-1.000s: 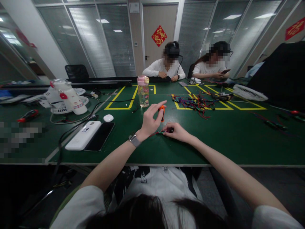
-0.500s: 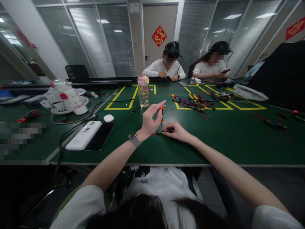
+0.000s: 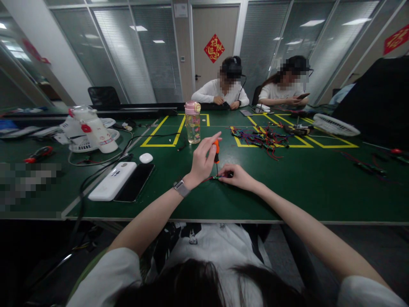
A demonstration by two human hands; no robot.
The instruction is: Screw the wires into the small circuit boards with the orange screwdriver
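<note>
My left hand (image 3: 203,158), with a watch on the wrist, is closed on an upright orange and black screwdriver (image 3: 217,149). The screwdriver's thin shaft points down to a small green circuit board (image 3: 215,177) with red wires, which lies on the green table (image 3: 191,209). My right hand (image 3: 235,176) pinches the right end of this board between thumb and fingers. A tangle of similar boards and wires (image 3: 263,137) lies farther back to the right.
A pink-lidded bottle (image 3: 192,123) stands behind my left hand. To the left are a white power bank (image 3: 112,181), a dark phone (image 3: 134,183), a white case (image 3: 146,158) and cables. Two people (image 3: 225,87) sit across the table.
The fingers of my left hand have shifted slightly around the screwdriver, and more of its orange handle shows. My right hand stays at the board.
</note>
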